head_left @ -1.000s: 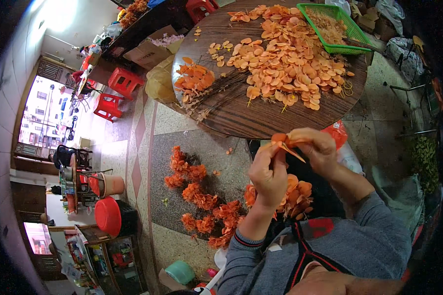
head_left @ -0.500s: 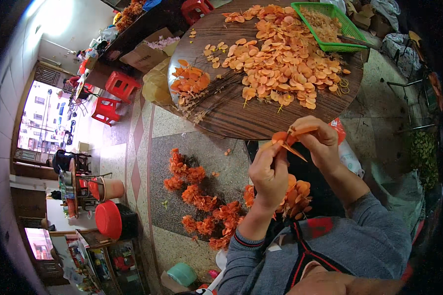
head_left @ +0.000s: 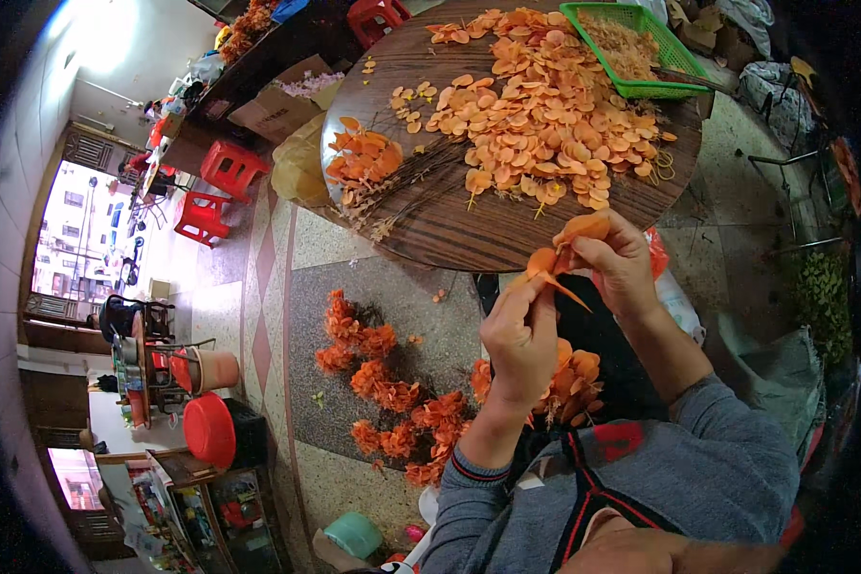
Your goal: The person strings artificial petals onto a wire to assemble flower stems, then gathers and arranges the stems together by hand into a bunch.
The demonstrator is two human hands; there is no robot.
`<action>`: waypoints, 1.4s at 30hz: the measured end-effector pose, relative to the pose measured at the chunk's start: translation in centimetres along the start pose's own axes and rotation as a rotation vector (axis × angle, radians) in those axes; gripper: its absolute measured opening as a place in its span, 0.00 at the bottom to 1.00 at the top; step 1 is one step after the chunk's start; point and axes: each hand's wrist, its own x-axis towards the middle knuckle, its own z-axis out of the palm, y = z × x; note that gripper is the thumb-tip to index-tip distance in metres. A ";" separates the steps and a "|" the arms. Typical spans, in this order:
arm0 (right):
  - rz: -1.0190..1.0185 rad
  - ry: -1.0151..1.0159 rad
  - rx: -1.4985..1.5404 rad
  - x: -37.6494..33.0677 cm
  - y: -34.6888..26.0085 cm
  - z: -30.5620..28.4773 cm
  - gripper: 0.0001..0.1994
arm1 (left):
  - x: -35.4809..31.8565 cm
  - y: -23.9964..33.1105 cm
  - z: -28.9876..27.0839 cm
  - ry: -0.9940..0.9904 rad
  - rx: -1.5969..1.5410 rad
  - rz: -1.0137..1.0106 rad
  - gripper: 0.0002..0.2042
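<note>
My two hands meet just beyond the near edge of the round wood-grain counter. My left hand is closed in a pinch on an orange petal piece, held at the thumb and fingertips. My right hand grips an orange petal between thumb and fingers. The key relation: the right-held petal lies ahead and to the right of the left-held piece, its rounded blade just beside it; whether the two are joined there I cannot tell. The long axis of the right-held petal runs roughly crosswise. From my left fingertips a narrow point slants rightward and back toward my body, passing below the right hand.

Both pieces are matt orange, thin and smooth-edged; the left-held one shows a rounded lobe above its tapering point, the other a broad oval seen partly edge-on. Ahead of both hands, nearer the right, a heap of orange petals covers much of the counter, many overlapping. Behind my left wrist, a bunch of orange petals rests near my lap.
</note>
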 end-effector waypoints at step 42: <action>-0.582 -0.232 -0.407 -2.0 0.6 -2.4 0.09 | -0.1 1.8 1.8 0.038 -0.015 -0.008 0.06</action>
